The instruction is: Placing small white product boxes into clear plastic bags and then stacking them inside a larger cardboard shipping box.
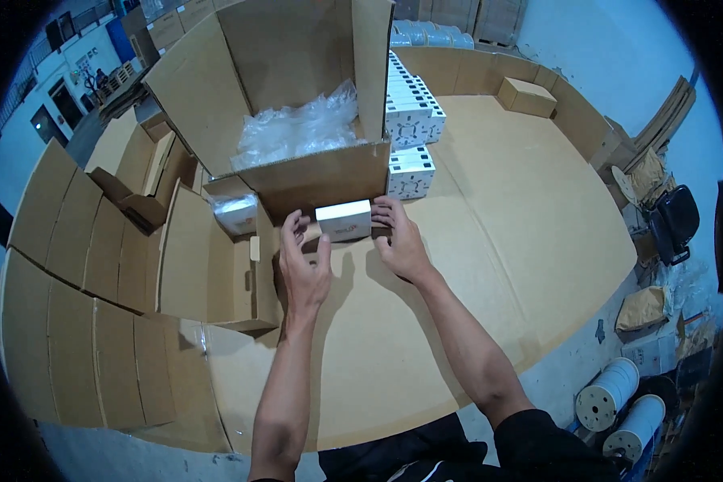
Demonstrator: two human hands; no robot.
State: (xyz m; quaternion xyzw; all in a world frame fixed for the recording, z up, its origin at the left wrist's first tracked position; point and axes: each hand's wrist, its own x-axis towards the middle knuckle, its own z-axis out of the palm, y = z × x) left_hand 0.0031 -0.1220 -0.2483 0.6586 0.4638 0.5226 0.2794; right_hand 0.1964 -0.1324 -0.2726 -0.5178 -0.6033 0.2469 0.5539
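Observation:
A small white box (344, 221) stands on the cardboard-covered table, close to the front of a large open carton (317, 183). My left hand (304, 265) is just left of it, fingers parted and curved, with a gap between them and the box. At its right end is my right hand (402, 245), fingers bent and thumb apart, the fingertips at or very near the box's edge. Left of my left hand lies an open brown carton (186, 265) with a white box in clear wrap (237, 215) at its far end. Clear bubble wrap (297, 124) fills the large carton.
White printed boxes (410, 120) are stacked behind the large carton's right side. Several flat brown cartons (72, 321) line the left edge, with another open carton (140, 165) beyond. A small brown box (527, 96) sits at the far right. White cable reels (608, 394) stand on the floor.

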